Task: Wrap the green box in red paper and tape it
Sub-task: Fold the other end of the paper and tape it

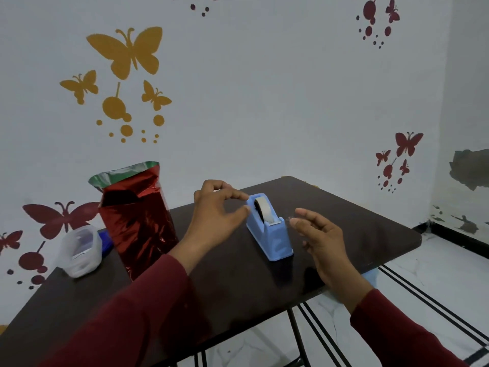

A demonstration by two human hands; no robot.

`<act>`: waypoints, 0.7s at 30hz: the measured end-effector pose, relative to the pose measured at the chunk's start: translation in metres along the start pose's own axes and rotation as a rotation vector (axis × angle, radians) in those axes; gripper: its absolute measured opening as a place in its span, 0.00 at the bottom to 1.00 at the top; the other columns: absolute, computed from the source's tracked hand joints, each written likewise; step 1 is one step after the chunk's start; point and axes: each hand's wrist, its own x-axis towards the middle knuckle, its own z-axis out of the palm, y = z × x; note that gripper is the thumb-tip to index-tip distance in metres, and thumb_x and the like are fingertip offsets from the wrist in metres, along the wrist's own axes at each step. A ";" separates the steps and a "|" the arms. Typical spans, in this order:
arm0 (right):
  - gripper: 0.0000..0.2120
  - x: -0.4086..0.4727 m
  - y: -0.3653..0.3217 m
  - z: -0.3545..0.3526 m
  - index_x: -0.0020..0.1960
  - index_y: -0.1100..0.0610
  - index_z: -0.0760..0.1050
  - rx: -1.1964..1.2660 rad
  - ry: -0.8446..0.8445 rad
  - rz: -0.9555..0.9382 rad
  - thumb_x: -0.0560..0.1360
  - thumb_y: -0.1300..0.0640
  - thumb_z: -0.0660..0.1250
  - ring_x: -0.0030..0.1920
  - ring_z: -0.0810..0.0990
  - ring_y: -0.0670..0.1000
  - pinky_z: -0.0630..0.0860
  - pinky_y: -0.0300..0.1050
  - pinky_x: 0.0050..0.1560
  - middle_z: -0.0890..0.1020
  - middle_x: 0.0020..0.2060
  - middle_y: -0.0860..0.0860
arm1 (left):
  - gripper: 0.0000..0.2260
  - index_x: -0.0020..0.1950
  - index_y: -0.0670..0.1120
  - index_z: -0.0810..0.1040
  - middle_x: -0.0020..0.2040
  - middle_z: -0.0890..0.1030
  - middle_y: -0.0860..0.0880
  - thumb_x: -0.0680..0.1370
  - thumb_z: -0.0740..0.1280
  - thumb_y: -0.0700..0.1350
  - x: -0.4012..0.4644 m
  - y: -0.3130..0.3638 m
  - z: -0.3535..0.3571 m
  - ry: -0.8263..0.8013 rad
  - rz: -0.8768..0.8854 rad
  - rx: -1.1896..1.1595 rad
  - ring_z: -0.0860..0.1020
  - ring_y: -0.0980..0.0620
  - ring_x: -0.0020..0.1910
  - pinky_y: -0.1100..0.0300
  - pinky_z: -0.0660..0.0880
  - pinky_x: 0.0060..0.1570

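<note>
Maroon sleeves come up from the bottom edge, and beyond them spreads the dark brown worktop (238, 282), biggest thing in play. Next in size, the tall box wrapped in shiny red foil paper (137, 226) stands upright on the worktop's left half, long axis vertical, its top end unsealed with foil flaring loose and a strip of green showing at the rim. That box sits just to the left of the left hand's wrist, so the left hand is clearly the nearer one to it; the right hand is well apart, across the dispenser. Smaller again, the pale blue plastic tape dispenser (270, 229) with its white roll sits between the two hands. Left hand (217, 207) hovers at the dispenser's far end, fingers loosely curved, gripping nothing. Right hand (321, 234) hangs beside the cutter end, thumb and forefinger nearly together; whether a clear strip is pinched there, I cannot tell. Any tape will have to travel left to the open top flap.
</note>
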 end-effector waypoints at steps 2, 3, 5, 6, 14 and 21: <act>0.13 -0.004 -0.011 0.015 0.58 0.54 0.84 0.027 -0.054 -0.013 0.74 0.63 0.76 0.41 0.75 0.52 0.71 0.40 0.36 0.86 0.44 0.57 | 0.10 0.48 0.62 0.84 0.56 0.71 0.60 0.74 0.77 0.45 -0.007 -0.007 -0.022 0.071 0.032 -0.008 0.70 0.55 0.62 0.75 0.64 0.58; 0.13 -0.006 -0.018 0.026 0.58 0.54 0.84 0.036 -0.089 -0.020 0.74 0.63 0.76 0.39 0.76 0.50 0.71 0.41 0.36 0.85 0.43 0.54 | 0.10 0.48 0.61 0.84 0.56 0.72 0.58 0.74 0.77 0.45 -0.011 -0.011 -0.035 0.106 0.055 -0.019 0.72 0.55 0.61 0.69 0.67 0.61; 0.12 -0.012 -0.031 0.051 0.58 0.54 0.84 0.034 -0.155 -0.036 0.76 0.64 0.75 0.36 0.76 0.46 0.71 0.43 0.38 0.85 0.40 0.49 | 0.11 0.50 0.59 0.85 0.56 0.74 0.56 0.74 0.77 0.43 -0.020 -0.016 -0.060 0.178 0.118 -0.021 0.74 0.59 0.57 0.65 0.70 0.58; 0.12 -0.015 -0.037 0.060 0.58 0.55 0.84 0.035 -0.175 -0.039 0.76 0.64 0.74 0.35 0.76 0.46 0.70 0.44 0.38 0.85 0.39 0.48 | 0.11 0.51 0.57 0.85 0.55 0.74 0.56 0.74 0.77 0.42 -0.024 -0.016 -0.068 0.209 0.145 -0.017 0.75 0.60 0.55 0.69 0.70 0.55; 0.16 -0.036 -0.070 0.167 0.62 0.53 0.82 0.023 -0.401 -0.064 0.75 0.63 0.75 0.42 0.76 0.47 0.69 0.42 0.41 0.86 0.43 0.48 | 0.15 0.50 0.64 0.82 0.51 0.74 0.62 0.77 0.73 0.41 -0.059 -0.054 -0.158 0.691 0.051 -0.037 0.76 0.52 0.56 0.57 0.74 0.57; 0.23 -0.037 -0.077 0.231 0.66 0.48 0.78 -0.080 -0.447 -0.174 0.75 0.64 0.76 0.45 0.84 0.39 0.73 0.41 0.42 0.88 0.49 0.44 | 0.06 0.50 0.58 0.82 0.57 0.79 0.49 0.75 0.71 0.47 -0.048 -0.109 -0.182 0.684 -0.333 -0.317 0.79 0.49 0.57 0.55 0.75 0.58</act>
